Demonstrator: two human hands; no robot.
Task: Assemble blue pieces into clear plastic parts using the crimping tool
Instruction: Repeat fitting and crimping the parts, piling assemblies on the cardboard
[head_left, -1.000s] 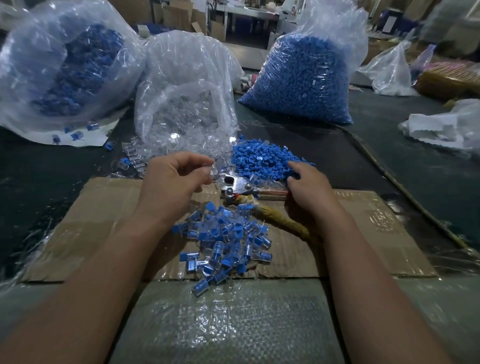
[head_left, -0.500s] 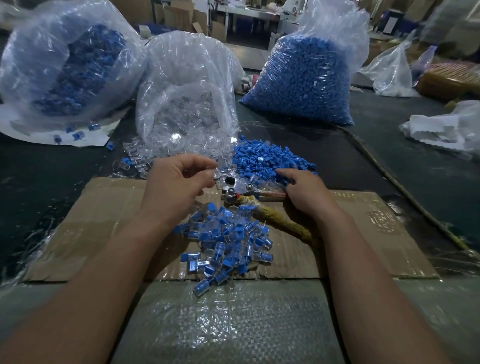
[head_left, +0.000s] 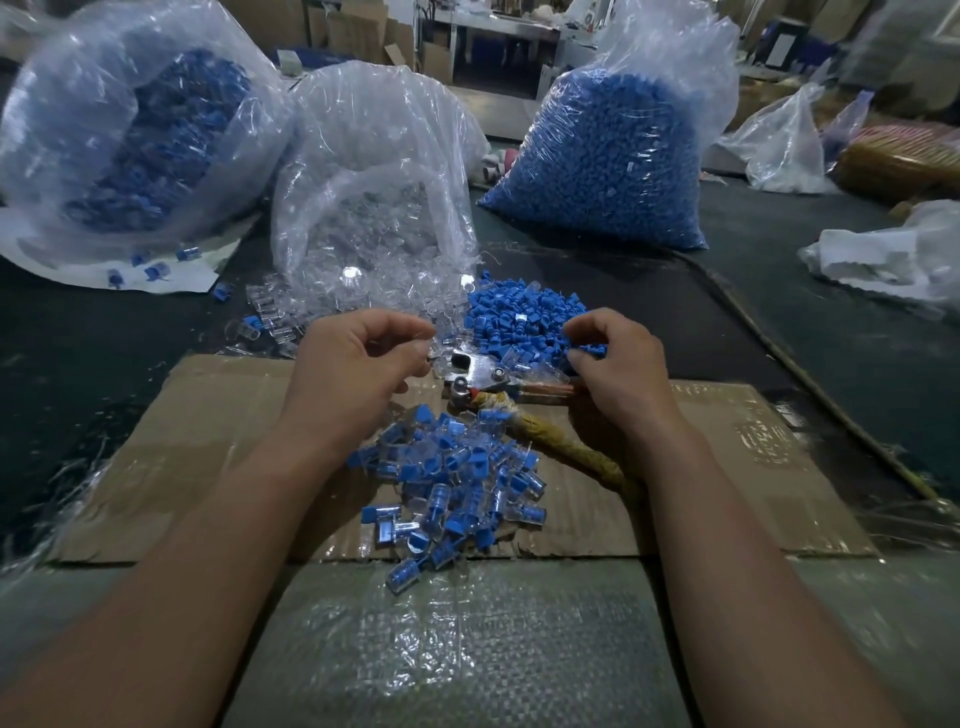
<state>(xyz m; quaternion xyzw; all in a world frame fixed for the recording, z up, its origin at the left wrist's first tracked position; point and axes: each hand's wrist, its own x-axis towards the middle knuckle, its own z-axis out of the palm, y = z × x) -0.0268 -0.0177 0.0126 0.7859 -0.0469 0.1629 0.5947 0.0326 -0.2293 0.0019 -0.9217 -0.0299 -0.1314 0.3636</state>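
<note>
Landmark: the crimping tool (head_left: 475, 371) lay on the cardboard (head_left: 208, 415) with its metal head between your hands. Neither hand was on it.
Blue pieces: the loose blue pieces (head_left: 524, 322) were heaped just beyond the tool, toward its right.
Clear parts: the clear parts (head_left: 311, 317) spilled from their bag (head_left: 374, 197) just beyond the tool, toward its left.
Finished pile: the finished pile (head_left: 457, 483) sat on your side of the tool, against its wrapped handle (head_left: 566, 447).
Risk, double pick: your right fingertips were buried in a dense heap, so you could likely have lifted two blue pieces at once or dropped one.
Risk, lost part: the clear parts were nearly invisible against the plastic, so you could have seated a blue piece crooked or missed the opening.
Risk, mixing: the heaps crowded the tool's head, so reaching for it could have knocked loose pieces into the finished pile.
Left hand: your left hand (head_left: 358, 374) hovered left of the tool's head, fingers curled and thumb near the forefinger. Whether a clear part sat between them could not be told.
Right hand: your right hand (head_left: 618, 364) was right of the tool's head, wrist over the handle, thumb and curled fingers pinching into the edge of the blue pieces.
Hands together: they were apart, with the tool's head in the gap.
</note>
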